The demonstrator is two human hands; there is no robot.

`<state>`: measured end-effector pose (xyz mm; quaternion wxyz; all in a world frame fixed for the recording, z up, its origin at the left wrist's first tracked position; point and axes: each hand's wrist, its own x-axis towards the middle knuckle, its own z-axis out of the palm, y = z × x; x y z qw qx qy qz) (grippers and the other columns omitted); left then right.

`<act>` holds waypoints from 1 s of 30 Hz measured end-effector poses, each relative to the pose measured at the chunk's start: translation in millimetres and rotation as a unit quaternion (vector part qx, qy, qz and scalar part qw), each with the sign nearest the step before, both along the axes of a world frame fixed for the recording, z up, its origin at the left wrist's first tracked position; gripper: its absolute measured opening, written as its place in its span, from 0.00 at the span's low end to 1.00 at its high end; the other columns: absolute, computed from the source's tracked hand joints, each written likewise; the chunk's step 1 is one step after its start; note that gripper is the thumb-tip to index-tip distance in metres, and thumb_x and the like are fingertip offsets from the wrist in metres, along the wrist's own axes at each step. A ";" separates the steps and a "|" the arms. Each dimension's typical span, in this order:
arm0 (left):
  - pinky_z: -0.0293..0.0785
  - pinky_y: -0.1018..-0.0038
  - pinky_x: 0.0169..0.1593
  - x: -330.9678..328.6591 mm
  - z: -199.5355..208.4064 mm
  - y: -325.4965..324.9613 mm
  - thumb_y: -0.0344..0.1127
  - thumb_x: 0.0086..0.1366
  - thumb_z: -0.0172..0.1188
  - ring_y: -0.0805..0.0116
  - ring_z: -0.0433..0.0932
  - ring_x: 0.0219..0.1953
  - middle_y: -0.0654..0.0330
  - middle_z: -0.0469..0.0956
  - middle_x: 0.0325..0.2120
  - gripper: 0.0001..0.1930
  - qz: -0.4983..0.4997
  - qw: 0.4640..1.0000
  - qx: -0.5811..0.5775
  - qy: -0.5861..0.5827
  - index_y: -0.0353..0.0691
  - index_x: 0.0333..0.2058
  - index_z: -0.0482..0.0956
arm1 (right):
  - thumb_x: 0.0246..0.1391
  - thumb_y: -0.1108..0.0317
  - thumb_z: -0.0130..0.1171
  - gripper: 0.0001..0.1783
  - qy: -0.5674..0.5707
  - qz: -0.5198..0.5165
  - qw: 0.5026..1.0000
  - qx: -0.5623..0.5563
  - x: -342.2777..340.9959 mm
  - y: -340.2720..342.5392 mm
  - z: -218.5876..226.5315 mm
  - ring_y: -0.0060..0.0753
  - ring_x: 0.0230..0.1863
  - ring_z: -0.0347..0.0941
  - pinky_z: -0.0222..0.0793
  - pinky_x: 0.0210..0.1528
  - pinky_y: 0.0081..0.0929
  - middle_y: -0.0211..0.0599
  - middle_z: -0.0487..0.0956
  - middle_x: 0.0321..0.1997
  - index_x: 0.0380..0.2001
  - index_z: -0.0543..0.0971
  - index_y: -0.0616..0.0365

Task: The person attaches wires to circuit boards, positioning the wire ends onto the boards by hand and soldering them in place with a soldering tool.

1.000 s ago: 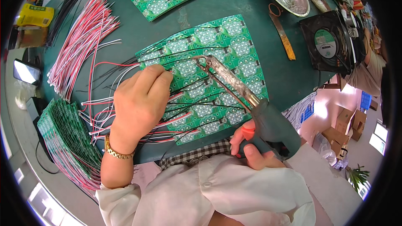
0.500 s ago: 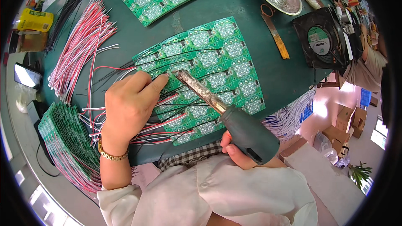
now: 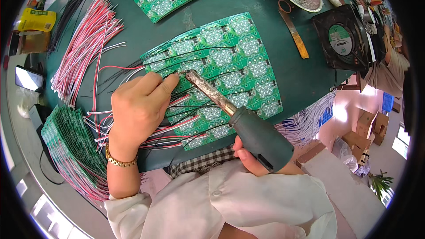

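The left hand (image 3: pixel 141 99) is positioned at the left edge of the green circuit board panel (image 3: pixel 259 68), thumb and index fingertips close together; whether a wire end sits between them cannot be told. The right hand (image 3: pixel 250 159) is wrapped around the handle of the soldering iron (image 3: pixel 261 137). The iron's long axis runs diagonally from the right hand, at lower right, to its tip at upper left, over the panel and just beside the left fingertips; the left hand is therefore nearer the tip. The panel lies ahead and to the right of the left hand, flat on the table (image 3: pixel 301 84). Farther out, the black fan (image 3: pixel 323 26) carries a round green-and-white label with small print; the yellow bottle (image 3: pixel 37 20) bears a line of dark print.
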<state>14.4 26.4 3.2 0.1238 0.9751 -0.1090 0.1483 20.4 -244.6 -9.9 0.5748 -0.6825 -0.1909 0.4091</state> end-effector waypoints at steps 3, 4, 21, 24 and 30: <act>0.62 0.74 0.19 -0.2 2.3 -2.6 0.26 0.43 0.60 0.72 0.64 0.16 0.66 0.62 0.16 0.14 -0.004 1.000 0.015 -0.006 0.44 0.32 0.79 | 0.35 0.72 0.63 0.15 0.503 -0.251 0.826 0.039 -14.6 -8.1 -16.4 0.31 0.34 0.74 0.70 0.35 0.21 0.32 0.78 0.33 0.32 0.77 0.57; 0.61 0.74 0.19 0.1 2.1 -3.0 0.27 0.43 0.60 0.72 0.64 0.16 0.66 0.62 0.16 0.14 -0.003 1.000 0.017 -0.007 0.44 0.32 0.79 | 0.35 0.71 0.63 0.15 0.197 -0.140 0.970 0.008 -14.8 -9.9 -27.6 0.32 0.34 0.74 0.70 0.35 0.22 0.33 0.78 0.33 0.32 0.77 0.56; 0.60 0.76 0.19 0.5 -3.1 -2.9 0.27 0.41 0.58 0.74 0.64 0.16 0.66 0.61 0.15 0.14 -0.006 0.999 0.021 -0.023 0.43 0.31 0.79 | 0.50 0.72 0.53 0.24 -0.052 -0.001 0.986 0.157 2.4 -4.8 -19.2 0.29 0.29 0.72 0.70 0.32 0.28 0.43 0.72 0.31 0.51 0.61 0.57; 0.60 0.75 0.19 1.1 -2.0 -2.9 0.27 0.41 0.58 0.73 0.64 0.16 0.66 0.61 0.15 0.14 -0.006 1.000 0.018 -0.025 0.43 0.31 0.79 | 0.50 0.71 0.53 0.22 -0.080 -0.001 0.987 0.141 3.2 -5.6 -19.4 0.28 0.28 0.72 0.69 0.31 0.27 0.43 0.73 0.30 0.49 0.63 0.59; 0.65 0.71 0.23 -2.6 3.3 -5.9 0.24 0.44 0.59 0.64 0.68 0.18 0.62 0.66 0.16 0.12 0.017 0.999 -0.028 0.023 0.41 0.31 0.78 | 0.46 0.76 0.52 0.08 -0.035 0.002 0.992 0.121 4.5 1.3 -6.1 0.24 0.28 0.70 0.68 0.29 0.22 0.35 0.71 0.30 0.33 0.70 0.61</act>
